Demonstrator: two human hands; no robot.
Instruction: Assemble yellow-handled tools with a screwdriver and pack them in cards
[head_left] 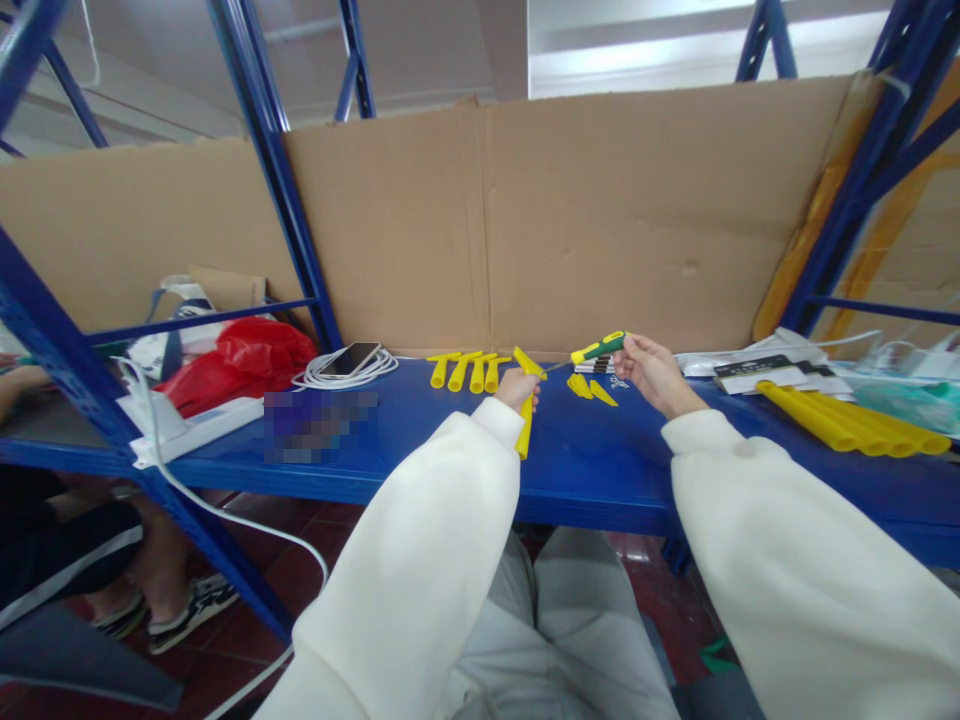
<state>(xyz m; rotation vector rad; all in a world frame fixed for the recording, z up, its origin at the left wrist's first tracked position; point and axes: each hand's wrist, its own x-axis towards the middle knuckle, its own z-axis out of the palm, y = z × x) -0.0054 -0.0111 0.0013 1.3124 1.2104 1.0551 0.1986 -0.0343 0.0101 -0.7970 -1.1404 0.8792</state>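
My left hand [517, 388] is closed around a yellow plastic tube piece [525, 432], whose lower end points toward me and whose upper end sticks out past my fingers. In my right hand [651, 372] is a screwdriver [600, 347] with a green and yellow handle, gripped near the handle's end. Its thin shaft reaches left to the yellow piece by my left fingers; the exact contact point is too small to tell. Just below the screwdriver lie a few small flat yellow pieces [591, 388]. Several yellow T-shaped pieces [470, 372] stand in a row left of my left hand.
Long yellow tubes [851, 420] lie at the right on the blue table [442, 450]. A phone [351, 359] rests on a coiled white cable [319, 375] beside a red plastic bag [244, 362]. Cardboard [600, 220] walls the back. Another person's leg [154, 550] shows at left.
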